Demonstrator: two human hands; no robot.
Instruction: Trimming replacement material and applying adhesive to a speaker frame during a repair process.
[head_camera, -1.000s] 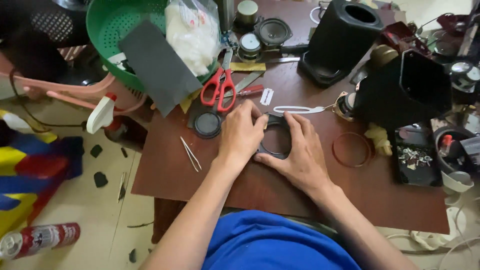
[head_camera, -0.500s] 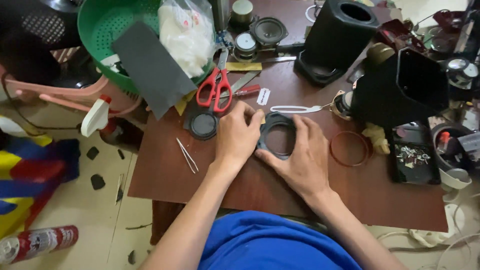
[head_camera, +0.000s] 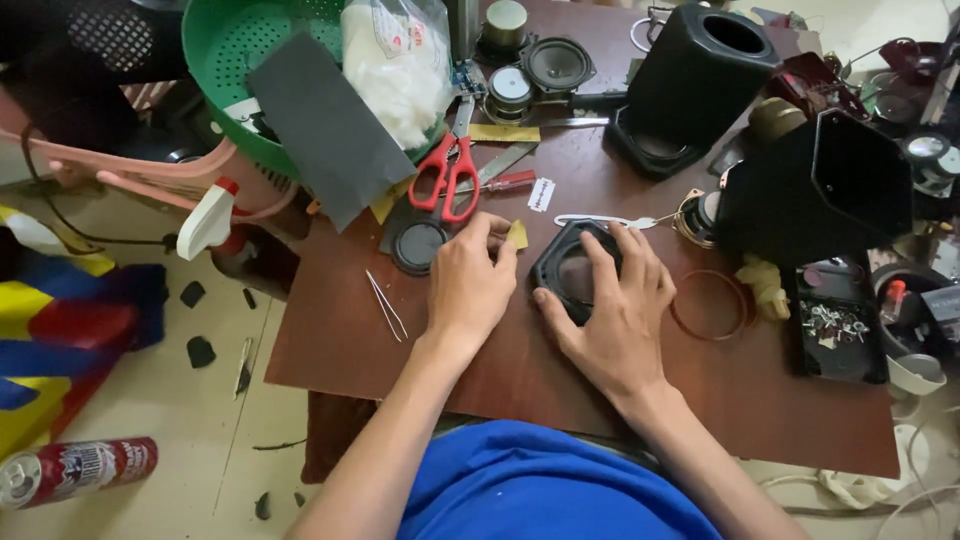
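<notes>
The right hand (head_camera: 612, 318) lies flat on a black speaker frame (head_camera: 562, 268) that rests on the brown table (head_camera: 420, 370), near the middle of it. Its fingers are spread apart and press on the frame from above, with the thumb at the frame's lower left edge. The left hand (head_camera: 470, 285) is just beside the frame, on its left side. Its thumb and first finger are closed together on a small yellow piece (head_camera: 517, 234), which looks like a bit of paper or tape. Behind the left hand there are red scissors (head_camera: 445, 175) and a round black cap (head_camera: 418, 246). Thin metal tweezers (head_camera: 385, 305) lie to the left of the left wrist. To the right of the right hand a brown ring (head_camera: 708, 306) lies on the table, and farther back stands a black speaker box (head_camera: 695, 80).
</notes>
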